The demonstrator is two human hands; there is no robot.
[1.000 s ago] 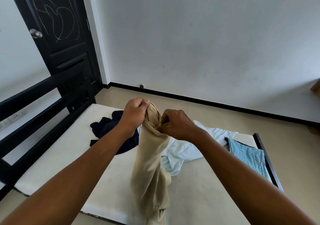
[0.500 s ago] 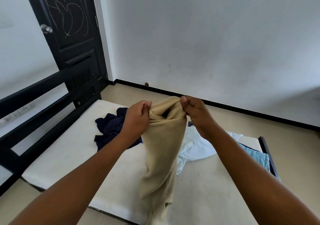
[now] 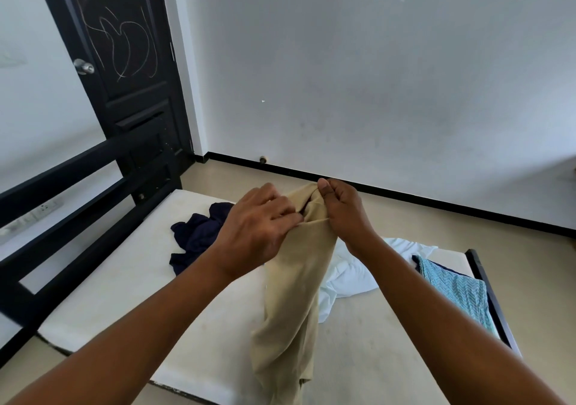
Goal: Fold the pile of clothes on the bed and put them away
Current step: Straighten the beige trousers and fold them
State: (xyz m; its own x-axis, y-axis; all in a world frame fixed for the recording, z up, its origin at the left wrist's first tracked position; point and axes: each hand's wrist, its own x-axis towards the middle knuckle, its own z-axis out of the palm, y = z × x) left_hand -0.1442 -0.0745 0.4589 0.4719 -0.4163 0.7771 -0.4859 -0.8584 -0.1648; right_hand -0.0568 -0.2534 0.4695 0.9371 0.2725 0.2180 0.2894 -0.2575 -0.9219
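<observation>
Bed (image 3: pixel 118 283) | both hands grip tan garment (image 3: pixel 293 280) | navy garment (image 3: pixel 199 236) behind

left hand (image 3: pixel 258 227) moved right, closer to right hand (image 3: pixel 343 211) | beige garment (image 3: pixel 296 280) top bunched narrower

Four pieces of clothing counted: one beige garment (image 3: pixel 293 295) held up above the mattress (image 3: pixel 109 280), one navy garment (image 3: pixel 196 236) on its far left part, one white garment (image 3: pixel 352 277) near its far middle, one teal patterned cloth (image 3: pixel 455 289) at its right edge. Two hands, a left hand (image 3: pixel 255 233) and a right hand (image 3: pixel 343 211), both above the mattress, pinching the beige garment. One mattress only. Beyond its far left corner, one black door (image 3: pixel 124 62) with one round knob (image 3: pixel 83 67).
</observation>
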